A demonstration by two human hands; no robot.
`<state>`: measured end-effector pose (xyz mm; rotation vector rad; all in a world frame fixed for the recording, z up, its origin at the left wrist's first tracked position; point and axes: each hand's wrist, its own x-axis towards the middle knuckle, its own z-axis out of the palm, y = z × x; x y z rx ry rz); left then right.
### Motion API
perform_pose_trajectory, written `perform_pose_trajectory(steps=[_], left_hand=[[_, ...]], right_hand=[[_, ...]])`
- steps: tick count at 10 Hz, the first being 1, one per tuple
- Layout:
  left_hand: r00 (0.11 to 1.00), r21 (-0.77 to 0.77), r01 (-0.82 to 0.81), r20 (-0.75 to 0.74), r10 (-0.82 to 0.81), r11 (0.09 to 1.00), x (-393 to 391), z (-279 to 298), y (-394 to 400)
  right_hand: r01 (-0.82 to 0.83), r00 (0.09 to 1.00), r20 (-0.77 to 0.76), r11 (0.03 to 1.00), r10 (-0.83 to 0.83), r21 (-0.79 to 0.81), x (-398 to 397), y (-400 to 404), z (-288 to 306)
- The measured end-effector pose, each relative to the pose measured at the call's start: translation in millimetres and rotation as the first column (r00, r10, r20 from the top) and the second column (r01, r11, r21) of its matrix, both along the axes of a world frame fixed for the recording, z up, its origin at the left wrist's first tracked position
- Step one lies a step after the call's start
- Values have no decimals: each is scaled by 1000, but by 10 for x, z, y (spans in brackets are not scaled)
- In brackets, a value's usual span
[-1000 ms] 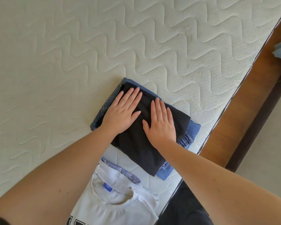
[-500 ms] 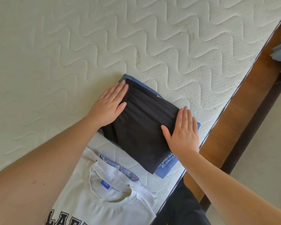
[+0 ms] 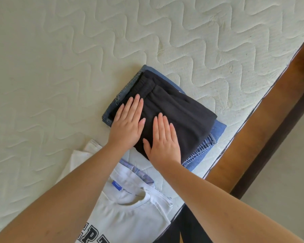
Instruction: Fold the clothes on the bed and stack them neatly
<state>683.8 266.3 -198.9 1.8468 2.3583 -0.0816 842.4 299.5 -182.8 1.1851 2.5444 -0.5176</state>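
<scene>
Black folded garment [image 3: 174, 109] sits on folded jeans [image 3: 216, 132], stack near the bed [image 3: 60, 67] edge. My left hand [image 3: 128, 123] and right hand [image 3: 162, 139] lie flat on it, fingers straight, gripping nothing. Fabric looks soft, light, prob. shifts on denim. White T-shirt [image 3: 130, 216] lies unfolded just beside; I'd take it by the shoulders.

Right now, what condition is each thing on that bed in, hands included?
Black garment: folded, lying on the jeans.
Jeans: folded, bottom of the stack.
White T-shirt: lying flat, not yet stacked.
Left hand: flat, pressing the black garment.
Right hand: flat, pressing the black garment.
Mattress: bare, quilted.
</scene>
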Motion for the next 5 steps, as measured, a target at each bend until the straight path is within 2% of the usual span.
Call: perform_pose_trajectory(steps=[1,3,4,5], left_hand=[[999,-39,22,-26,-23,999,-25,-50,41],[998,-179,51,34,-46,983,-33,220,75],[999,-177,23,35,-17,984,-146,614,-33],[998,-18,65,3,-65,998,-180,968,-267]], right_hand=[[-6,1000,2,998,6,58,193,104,-37],[-35,995,92,999,32,23,678,185,123],[-66,988,141,998,64,14,951,148,326],[-53,994,96,999,53,0,1138,43,571]])
